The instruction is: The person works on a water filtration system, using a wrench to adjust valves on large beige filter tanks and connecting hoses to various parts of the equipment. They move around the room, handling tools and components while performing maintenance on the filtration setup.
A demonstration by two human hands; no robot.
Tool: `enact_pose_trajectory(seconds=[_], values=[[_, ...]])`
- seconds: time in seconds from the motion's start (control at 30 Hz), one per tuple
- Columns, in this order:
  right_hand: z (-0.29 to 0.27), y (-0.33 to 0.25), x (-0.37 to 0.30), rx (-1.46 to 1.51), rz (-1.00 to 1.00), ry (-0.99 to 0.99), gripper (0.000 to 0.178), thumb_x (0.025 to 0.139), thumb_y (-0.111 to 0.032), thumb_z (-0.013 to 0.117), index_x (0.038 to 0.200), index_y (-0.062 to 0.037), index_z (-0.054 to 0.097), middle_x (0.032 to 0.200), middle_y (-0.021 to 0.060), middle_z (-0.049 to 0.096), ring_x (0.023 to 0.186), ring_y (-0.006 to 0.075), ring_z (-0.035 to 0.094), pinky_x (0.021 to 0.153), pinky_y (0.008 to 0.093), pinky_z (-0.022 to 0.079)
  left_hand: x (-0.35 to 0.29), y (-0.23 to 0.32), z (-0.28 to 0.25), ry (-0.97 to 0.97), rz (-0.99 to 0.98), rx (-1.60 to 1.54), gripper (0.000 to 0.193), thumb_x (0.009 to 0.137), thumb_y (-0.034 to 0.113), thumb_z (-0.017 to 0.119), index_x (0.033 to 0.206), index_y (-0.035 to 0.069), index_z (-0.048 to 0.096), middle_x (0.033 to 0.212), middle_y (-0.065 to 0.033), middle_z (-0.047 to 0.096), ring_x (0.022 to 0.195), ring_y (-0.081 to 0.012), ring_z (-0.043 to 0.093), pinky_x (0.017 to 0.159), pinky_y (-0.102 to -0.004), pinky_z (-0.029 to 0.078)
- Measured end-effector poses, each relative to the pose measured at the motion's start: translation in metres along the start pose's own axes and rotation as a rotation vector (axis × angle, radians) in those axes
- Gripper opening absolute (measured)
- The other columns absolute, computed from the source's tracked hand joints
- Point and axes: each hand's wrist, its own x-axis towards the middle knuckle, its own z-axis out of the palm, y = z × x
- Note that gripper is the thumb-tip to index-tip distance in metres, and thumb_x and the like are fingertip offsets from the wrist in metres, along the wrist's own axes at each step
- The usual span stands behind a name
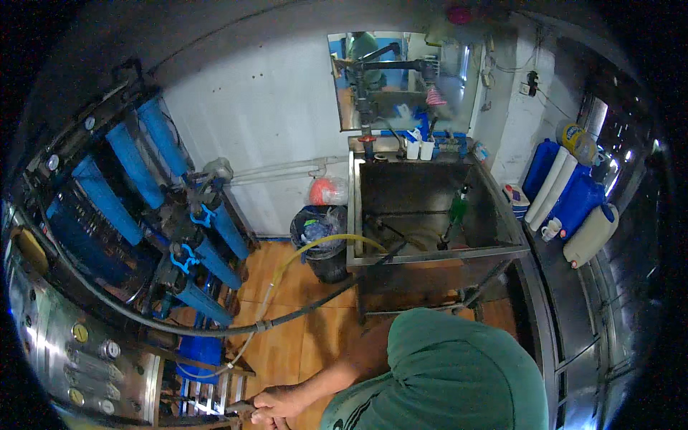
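Note:
My right arm crosses the lower middle from a green sleeve [459, 365], elbow bent, forearm running down to the left. At its end my right hand [278, 403] is closed on a small dark grey metal piece [242, 408], whose kind I cannot make out. That piece lies beside a metal rack [204, 401] at the lower edge, near a steel panel with round gauges [111, 349]. A thin clear hose [266, 297] runs down close to the rack. My left hand does not show.
Blue filter housings [107, 204] stand at the left. A thick black hose [215, 331] loops across to the steel sink [437, 255]. Beside the sink is a black bin [331, 269]. Blue jugs [579, 202] and a white jug [592, 235] line the right-hand counter.

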Motion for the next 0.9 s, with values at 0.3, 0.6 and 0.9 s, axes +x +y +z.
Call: enact_pose_trajectory(seconds=[0.3,0.6,0.9], values=[[0.034,0.049,0.025,-0.194,0.207,-0.218,0.033,0.094,-0.032,0.052,0.097,-0.0014,0.063,0.083,0.0133,0.064,0.076,0.0255,0.060,0.067,0.0384,0.048,0.020,-0.043,-0.051,-0.179,-0.243,0.112,0.045,0.091,0.035,0.062,0.113,-0.003,0.058,0.093,-0.0153,0.062,0.090,-0.0259,0.056,0.079,-0.0350,0.045],[-0.118,-0.022,-0.160,-0.577,0.480,0.574,0.018,0.092,-0.018,0.051,0.103,-0.0067,0.061,0.094,0.0075,0.063,0.086,0.0193,0.061,0.072,0.0356,0.051,0.031,-0.069,-0.014,-0.528,0.021,-0.042,0.036,0.091,0.033,0.062,0.111,0.004,0.055,0.089,-0.0118,0.056,0.084,-0.0215,0.049,0.081,-0.0430,0.028],[-0.310,-0.140,-0.467,-1.330,0.624,1.568,0.024,0.081,-0.012,0.066,0.103,-0.0040,0.061,0.112,0.0158,0.057,0.104,0.0353,0.056,0.094,0.0390,0.044,0.036,-0.003,0.073,-0.539,0.067,0.032,0.044,0.090,0.037,0.062,0.113,-0.001,0.056,0.090,-0.0137,0.060,0.084,-0.0238,0.054,0.076,-0.0386,0.040]])
